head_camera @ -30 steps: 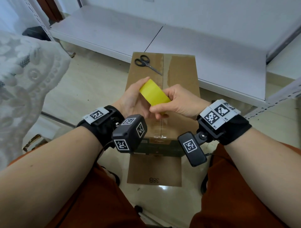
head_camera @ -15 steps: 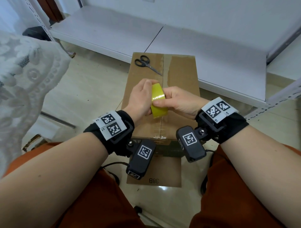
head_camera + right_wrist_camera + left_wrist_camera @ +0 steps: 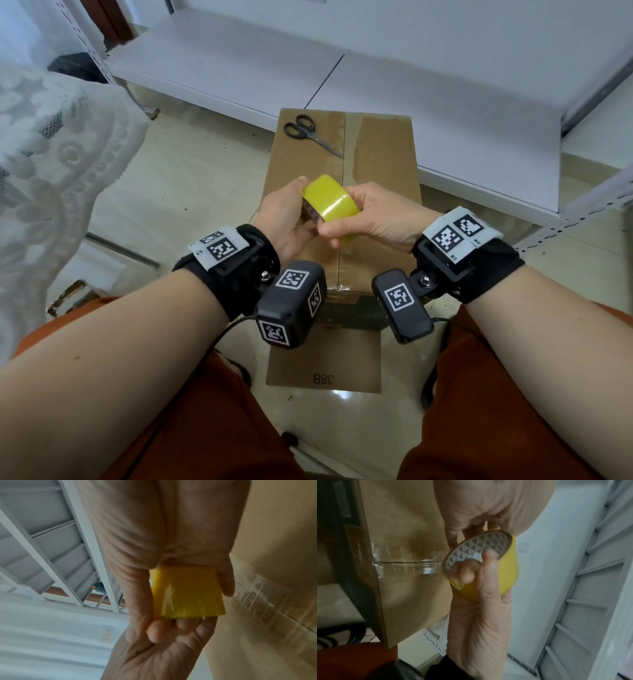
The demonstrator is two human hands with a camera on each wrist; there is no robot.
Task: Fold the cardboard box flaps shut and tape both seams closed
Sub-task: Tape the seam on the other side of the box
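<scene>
A tall brown cardboard box [image 3: 380,161] stands on the floor in front of me, its top flaps folded flat with clear tape along the centre seam [image 3: 406,561]. Just above the near half of the box both hands hold a yellow tape roll [image 3: 330,198]. My left hand [image 3: 286,219] grips it with fingers hooked into the patterned core [image 3: 481,547]. My right hand [image 3: 368,219] pinches the roll's outer band [image 3: 187,592] from the right. Black scissors [image 3: 308,132] lie on the far left of the box top.
A low white shelf [image 3: 445,96] runs behind and to the right of the box. White lace fabric [image 3: 51,164] hangs at the left. A loose cardboard piece marked 38B [image 3: 323,363] lies on the tiled floor between my orange-clad knees.
The tape roll has been turned in my hands, from edge-on half a second ago to its broad yellow band facing up. Both hands stayed over the box's near half.
</scene>
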